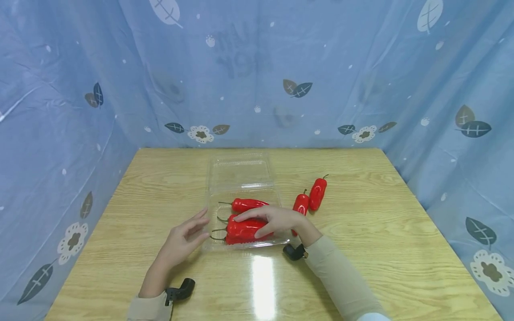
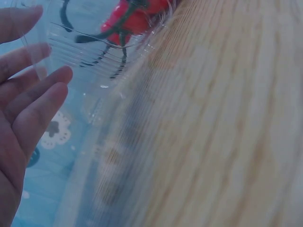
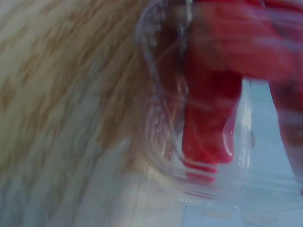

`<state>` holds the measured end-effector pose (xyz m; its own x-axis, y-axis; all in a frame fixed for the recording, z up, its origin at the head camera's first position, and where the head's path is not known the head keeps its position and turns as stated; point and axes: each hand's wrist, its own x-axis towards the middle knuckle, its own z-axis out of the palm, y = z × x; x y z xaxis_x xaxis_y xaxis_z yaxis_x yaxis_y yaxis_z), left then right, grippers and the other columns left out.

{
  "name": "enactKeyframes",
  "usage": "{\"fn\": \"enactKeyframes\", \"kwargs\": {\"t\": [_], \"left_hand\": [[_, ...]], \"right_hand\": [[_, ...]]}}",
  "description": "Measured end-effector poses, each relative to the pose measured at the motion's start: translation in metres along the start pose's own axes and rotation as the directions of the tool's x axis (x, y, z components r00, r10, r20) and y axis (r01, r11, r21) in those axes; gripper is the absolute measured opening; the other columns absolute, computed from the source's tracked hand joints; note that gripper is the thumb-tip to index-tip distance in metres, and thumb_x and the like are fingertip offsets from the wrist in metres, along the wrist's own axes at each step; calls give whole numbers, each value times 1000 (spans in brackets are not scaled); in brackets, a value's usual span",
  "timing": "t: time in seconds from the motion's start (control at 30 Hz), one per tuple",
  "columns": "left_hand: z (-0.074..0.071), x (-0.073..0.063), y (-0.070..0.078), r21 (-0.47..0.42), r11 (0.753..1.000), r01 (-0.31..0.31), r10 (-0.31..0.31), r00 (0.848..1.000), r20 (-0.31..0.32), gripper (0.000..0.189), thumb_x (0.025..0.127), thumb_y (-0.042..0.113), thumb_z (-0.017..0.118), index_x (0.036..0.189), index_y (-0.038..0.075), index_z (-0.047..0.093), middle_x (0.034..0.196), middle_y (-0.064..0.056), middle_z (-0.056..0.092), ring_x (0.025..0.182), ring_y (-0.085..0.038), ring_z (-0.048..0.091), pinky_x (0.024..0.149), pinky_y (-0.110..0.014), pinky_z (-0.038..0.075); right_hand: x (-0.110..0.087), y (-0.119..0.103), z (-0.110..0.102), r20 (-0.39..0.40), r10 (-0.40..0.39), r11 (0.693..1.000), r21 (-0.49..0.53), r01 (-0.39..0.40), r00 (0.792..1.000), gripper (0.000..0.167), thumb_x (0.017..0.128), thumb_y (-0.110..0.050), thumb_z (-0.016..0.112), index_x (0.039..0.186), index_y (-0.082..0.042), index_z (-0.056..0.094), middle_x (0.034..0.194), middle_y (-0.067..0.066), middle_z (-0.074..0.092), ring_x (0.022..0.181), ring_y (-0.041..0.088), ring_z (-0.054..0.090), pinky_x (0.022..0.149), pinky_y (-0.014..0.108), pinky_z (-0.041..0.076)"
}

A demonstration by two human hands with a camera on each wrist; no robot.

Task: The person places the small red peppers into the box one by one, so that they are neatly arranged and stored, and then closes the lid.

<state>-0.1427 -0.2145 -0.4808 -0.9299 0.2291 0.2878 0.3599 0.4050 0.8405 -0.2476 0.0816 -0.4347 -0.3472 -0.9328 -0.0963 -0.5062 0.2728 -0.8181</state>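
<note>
A clear plastic clamshell box [image 1: 213,196] lies open on the table, its lid [image 1: 241,171] folded back to the far side. Inside it several glossy red peppers lie side by side, stems to the left; one is the far pepper [image 1: 245,204]. My right hand [image 1: 277,219] reaches over the box's right side, its fingers and thumb spanning a red pepper [image 1: 241,228] among the nearer ones. In the right wrist view, box wall and blur partly veil the red pepper [image 3: 208,118]. Beside the box's left edge, my left hand [image 1: 182,240] has loosely bent, parted fingers and holds nothing.
Right of the box, two more red peppers lie on the wooden table [image 1: 361,249]: a nearer pepper [image 1: 301,204] close to the box and a farther pepper [image 1: 318,194]. A blue patterned curtain [image 1: 257,89] encloses the back and sides.
</note>
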Motion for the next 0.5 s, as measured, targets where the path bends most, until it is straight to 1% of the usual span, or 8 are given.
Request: {"fn": "enactKeyframes", "kwargs": {"t": [0.1, 0.23, 0.4, 0.5], "left_hand": [[0, 0, 0, 2, 1000, -4, 4, 1000, 4, 37, 90, 15, 66, 122, -2, 59, 149, -11, 40, 124, -29, 51, 99, -18, 48], [-1, 0, 0, 12, 1000, -10, 10, 1000, 11, 37, 90, 15, 66, 122, -3, 59, 148, -13, 40, 125, -27, 51, 99, -19, 49], [-2, 0, 1, 7, 1000, -4, 4, 1000, 7, 37, 89, 14, 67, 122, -2, 60, 148, -12, 41, 125, -16, 52, 99, -20, 49], [-1, 0, 2, -2, 1000, 8, -8, 1000, 5, 37, 89, 15, 67, 122, -1, 60, 149, -9, 41, 124, -13, 51, 99, -19, 49]], "right_hand": [[2, 0, 0, 33, -13, 1000, 16, 13, 999, 61, 86, -13, 67, 141, -26, 45, 146, -14, 42, 133, 9, 34, 106, 29, 42], [2, 1, -1, 35, -11, 1000, 14, 11, 999, 57, 88, -15, 65, 141, -24, 47, 145, -11, 43, 133, 10, 35, 109, 29, 40], [3, 2, 0, 37, -28, 999, 47, 26, 999, 50, 90, -16, 61, 139, -18, 49, 145, -4, 46, 134, 12, 38, 113, 30, 37], [3, 3, 1, 29, -31, 996, 88, 28, 999, 48, 91, -17, 60, 138, -15, 50, 144, -1, 47, 132, 12, 41, 111, 29, 40]]}}
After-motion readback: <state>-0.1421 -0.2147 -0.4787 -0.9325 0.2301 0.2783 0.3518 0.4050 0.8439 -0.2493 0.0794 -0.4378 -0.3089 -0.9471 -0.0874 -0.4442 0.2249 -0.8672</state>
